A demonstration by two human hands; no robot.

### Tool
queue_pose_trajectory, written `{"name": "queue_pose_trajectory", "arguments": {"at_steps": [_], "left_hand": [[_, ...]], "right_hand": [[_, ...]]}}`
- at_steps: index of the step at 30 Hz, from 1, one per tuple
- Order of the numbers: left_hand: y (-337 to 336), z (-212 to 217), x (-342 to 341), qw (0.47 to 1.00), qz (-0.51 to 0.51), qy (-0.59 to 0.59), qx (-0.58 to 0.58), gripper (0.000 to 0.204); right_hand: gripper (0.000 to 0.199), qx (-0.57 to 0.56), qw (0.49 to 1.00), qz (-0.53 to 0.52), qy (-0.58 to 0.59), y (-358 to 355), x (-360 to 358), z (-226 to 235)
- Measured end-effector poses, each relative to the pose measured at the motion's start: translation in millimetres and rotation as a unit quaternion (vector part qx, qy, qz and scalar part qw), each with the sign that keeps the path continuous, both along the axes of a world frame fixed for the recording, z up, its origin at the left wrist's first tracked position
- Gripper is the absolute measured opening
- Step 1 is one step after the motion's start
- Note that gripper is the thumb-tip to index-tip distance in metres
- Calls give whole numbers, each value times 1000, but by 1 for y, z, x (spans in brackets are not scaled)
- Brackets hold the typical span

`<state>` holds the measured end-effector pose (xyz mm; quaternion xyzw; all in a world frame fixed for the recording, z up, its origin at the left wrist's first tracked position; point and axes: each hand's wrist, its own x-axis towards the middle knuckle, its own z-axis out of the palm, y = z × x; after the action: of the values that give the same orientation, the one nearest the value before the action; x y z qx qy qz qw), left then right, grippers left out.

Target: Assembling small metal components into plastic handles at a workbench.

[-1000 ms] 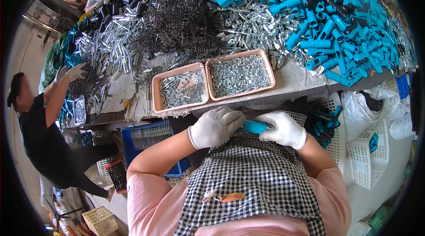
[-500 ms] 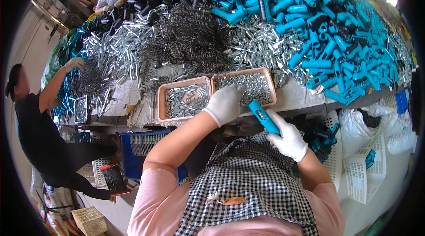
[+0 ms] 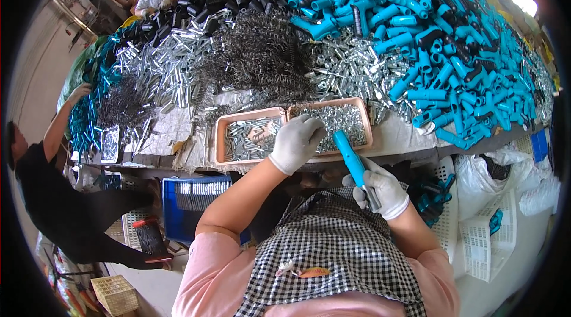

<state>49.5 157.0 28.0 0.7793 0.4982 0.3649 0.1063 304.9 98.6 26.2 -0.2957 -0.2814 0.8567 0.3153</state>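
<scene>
On the desk (image 3: pixel 410 132), behind the pink two-part tray (image 3: pixel 221 138), lie heaped blue handles, metal tubes and springs; the left hand (image 3: pixel 295 143) dips, grip curled, into the tray's right half; just before the tray, the right hand (image 3: pixel 380 191) clasps a blue handle (image 3: pixel 351 161)

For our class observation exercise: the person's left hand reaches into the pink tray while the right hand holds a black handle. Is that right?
Not quite. The head view shows the right hand holding a blue handle, not a black one. The left hand does reach into the pink tray.
</scene>
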Motion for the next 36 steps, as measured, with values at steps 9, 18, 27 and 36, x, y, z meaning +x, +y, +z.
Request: {"name": "queue_pose_trajectory", "arguments": {"at_steps": [9, 18, 27, 36], "left_hand": [[-39, 23, 0, 970, -188, 30, 154, 27], [-46, 15, -18, 940, -248, -199, -125, 17], [-65, 24, -31, 966, -209, -4, -154, 40], [-82, 22, -54, 939, -217, 146, -222, 32]], "right_hand": [[68, -51, 987, 93, 121, -1, -24, -3], [76, 102, 982, 138, -83, -7, -33, 21], [68, 188, 933, 222, -214, -2, -44, 21], [64, 530, 712, 309, -341, 14, -65, 29]]}}
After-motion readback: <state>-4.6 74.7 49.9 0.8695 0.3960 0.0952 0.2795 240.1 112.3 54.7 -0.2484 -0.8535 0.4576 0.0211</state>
